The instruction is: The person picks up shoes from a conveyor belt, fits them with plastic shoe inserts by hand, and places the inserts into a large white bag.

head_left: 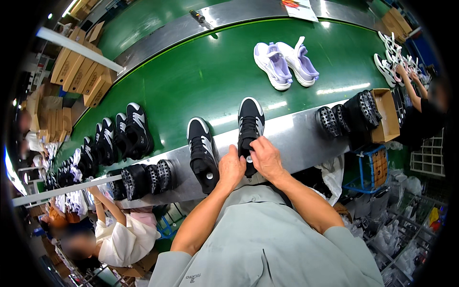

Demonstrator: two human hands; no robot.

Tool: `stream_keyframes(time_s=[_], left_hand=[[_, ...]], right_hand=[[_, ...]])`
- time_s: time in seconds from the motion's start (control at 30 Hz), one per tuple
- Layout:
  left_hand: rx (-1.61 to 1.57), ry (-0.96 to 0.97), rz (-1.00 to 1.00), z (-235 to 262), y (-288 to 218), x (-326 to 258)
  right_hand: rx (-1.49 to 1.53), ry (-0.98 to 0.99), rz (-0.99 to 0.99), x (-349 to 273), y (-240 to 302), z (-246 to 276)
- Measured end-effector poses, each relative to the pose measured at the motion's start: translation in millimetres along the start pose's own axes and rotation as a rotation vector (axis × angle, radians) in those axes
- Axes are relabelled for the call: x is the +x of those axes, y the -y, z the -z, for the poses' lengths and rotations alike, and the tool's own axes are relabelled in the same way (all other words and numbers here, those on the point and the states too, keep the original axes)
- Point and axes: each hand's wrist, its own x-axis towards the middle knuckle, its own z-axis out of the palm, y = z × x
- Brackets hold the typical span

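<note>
Shoe in hands: a black sneaker with white sole and white side stripes [250, 125] lay on the grey metal edge of the tabletop [296, 138], toe pointing away.
Left hand [231, 168]: closed on the heel end of this sneaker.
Right hand [266, 158]: fingers clamped on its tongue and opening.
Beside: a second black and white sneaker [202, 153], just left.
Farther: a pair of lilac and white sneakers [285, 62] on the green conveyor belt [201, 76].

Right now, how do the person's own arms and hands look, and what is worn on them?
Both forearms are bare, with short pale grey-green shirt sleeves ending near the elbows. The left hand and right hand wear no gloves; no watch, ring or marking shows.
</note>
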Motion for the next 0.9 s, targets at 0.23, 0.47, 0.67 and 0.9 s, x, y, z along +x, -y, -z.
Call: stream_keyframes(time_s=[0.23, 0.47, 0.67, 0.9], left_hand=[[0.011, 0.008, -0.186, 56, -4, -50], [0.157, 0.012, -0.343, 68, 69, -88], [0.363, 0.299, -0.085, 55, 31, -67], [0.392, -0.071, -0.239, 90, 63, 20]], right_hand=[[-0.124, 0.055, -0.015, -15, -3, 17], [0.207, 0.332, -0.532, -16, -9, -32], [0.381, 0.502, -0.621, 1, 28, -26], [-0.562, 0.193, -0.163, 89, -110, 79]])
